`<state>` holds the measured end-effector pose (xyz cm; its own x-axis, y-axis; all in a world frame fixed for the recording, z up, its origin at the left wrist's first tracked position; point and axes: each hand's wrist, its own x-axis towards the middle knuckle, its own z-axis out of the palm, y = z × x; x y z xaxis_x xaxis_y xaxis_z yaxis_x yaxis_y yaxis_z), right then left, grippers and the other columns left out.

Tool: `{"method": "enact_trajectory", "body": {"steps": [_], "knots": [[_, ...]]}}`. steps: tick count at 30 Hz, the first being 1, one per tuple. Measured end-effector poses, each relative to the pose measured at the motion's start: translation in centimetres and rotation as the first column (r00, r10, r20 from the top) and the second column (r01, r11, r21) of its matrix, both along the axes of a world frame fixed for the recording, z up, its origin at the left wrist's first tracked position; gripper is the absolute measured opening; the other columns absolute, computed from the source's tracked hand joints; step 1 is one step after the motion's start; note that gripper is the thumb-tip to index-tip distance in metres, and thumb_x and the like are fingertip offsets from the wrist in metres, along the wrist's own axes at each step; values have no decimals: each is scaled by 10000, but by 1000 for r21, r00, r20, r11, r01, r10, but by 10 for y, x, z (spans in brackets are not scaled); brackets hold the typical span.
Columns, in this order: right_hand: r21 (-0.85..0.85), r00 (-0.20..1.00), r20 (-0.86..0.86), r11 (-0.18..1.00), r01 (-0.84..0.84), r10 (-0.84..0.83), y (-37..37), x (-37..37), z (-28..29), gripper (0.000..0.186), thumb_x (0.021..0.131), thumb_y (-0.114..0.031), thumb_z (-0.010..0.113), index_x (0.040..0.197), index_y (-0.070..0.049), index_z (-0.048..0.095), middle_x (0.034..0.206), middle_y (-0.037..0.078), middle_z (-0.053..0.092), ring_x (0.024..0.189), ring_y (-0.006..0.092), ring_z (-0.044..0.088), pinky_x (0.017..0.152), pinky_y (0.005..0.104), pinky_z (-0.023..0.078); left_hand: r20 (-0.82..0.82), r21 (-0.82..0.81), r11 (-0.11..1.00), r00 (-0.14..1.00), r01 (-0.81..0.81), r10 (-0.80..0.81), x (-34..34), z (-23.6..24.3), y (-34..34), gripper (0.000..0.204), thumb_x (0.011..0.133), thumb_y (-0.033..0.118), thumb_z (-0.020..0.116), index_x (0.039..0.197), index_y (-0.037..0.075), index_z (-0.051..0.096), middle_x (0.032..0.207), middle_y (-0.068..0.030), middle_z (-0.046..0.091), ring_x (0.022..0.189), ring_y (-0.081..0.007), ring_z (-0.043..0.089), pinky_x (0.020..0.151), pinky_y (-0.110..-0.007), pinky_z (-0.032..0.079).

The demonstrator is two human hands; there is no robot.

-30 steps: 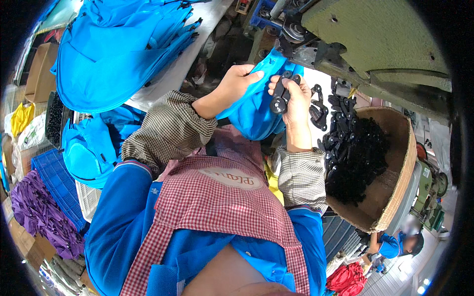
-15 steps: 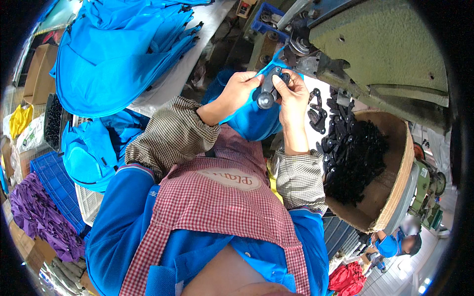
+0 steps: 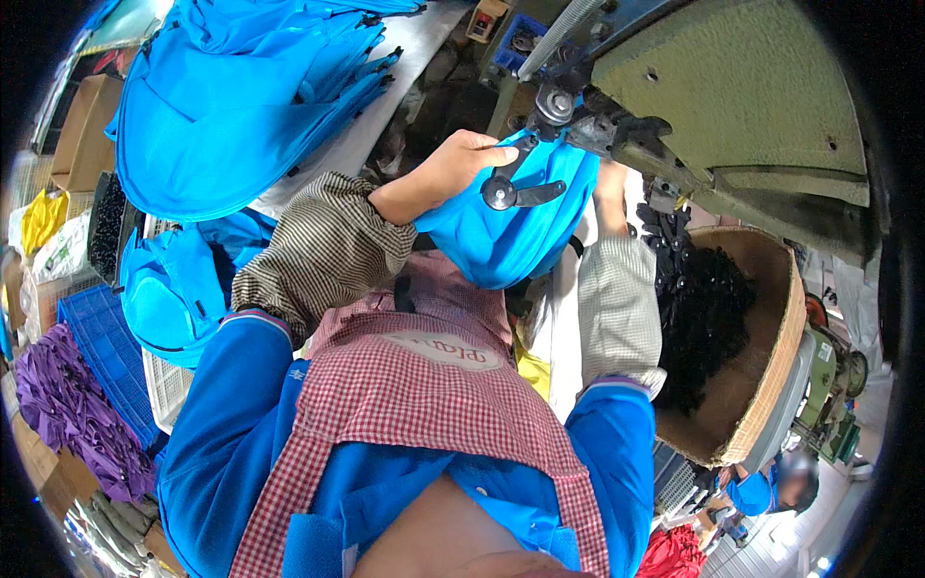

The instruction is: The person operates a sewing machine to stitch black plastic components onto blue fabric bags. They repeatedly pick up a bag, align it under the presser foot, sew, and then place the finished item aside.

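Head view shows me the left hand (image 3: 451,173) pinching the upper edge of a bright blue cloth (image 3: 511,252), thumb beside a black plastic piece with a round joint (image 3: 499,194). That piece lies against the cloth, just below a green-painted metal machine (image 3: 737,106). The right hand (image 3: 610,188) is partly hidden by the machine; I cannot tell its grip.

A purple cloth heap (image 3: 82,419) lies beside a blue crate (image 3: 108,347) at left, with red cloth (image 3: 673,553) at lower right.
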<state>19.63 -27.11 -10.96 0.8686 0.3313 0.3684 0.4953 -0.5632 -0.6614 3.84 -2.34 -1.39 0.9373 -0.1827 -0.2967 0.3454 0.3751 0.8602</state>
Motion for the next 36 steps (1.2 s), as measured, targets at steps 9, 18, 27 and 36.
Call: {"method": "enact_trajectory", "body": {"steps": [9,18,27,36], "knots": [[-277,960,-150,922,-270,236,35,-9,-20,197,780,-159,588,954,-68,612,819,154,616,736,217,604,672,350,456,216,77,950,925,303,-313,-7,4,13,285,798,224,606,955,-14,618,910,-60,596,820,-138,557,722,-254,445],[712,567,-668,636,298,482,84,-80,88,179,812,-112,618,913,33,596,750,80,598,614,121,550,569,242,495,281,64,984,943,164,-175,-117,-49,-8,352,762,212,672,933,10,440,846,-57,488,803,-105,474,722,-274,407],[677,775,-544,715,177,323,81,-116,80,265,808,-159,624,1006,-4,540,817,33,571,653,112,517,618,232,420,125,618,785,983,26,-131,-116,-7,-7,407,651,314,727,815,-39,607,778,-219,601,730,-345,597,646,-365,462],[633,490,-653,771,-65,577,70,-174,88,298,834,-154,599,1074,16,555,937,33,619,816,98,564,760,236,452,263,390,894,957,-219,120,-55,9,22,379,768,213,682,1013,-53,570,908,-87,628,788,-101,576,717,-270,484]]}}
